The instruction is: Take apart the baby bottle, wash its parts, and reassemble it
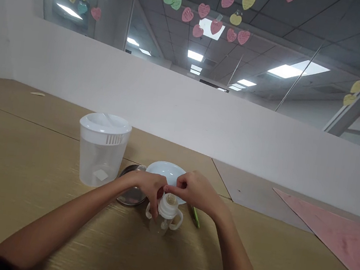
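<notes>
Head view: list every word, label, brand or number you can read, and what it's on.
Nothing legible, so no quotes.
Heart-shaped notes on the glass: many carry handwriting, too small and blurred to read.
White patch on the clear-walled bin: no text can be made out.
Two-handled bottle: no brand or number can be made out.

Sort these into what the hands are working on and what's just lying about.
In the work:
- two-handled bottle
- left hand and right hand, at its top

Apparently just lying about:
- lidded bucket
- white dish
- round metal dish
- green item
- pink sheet
</notes>
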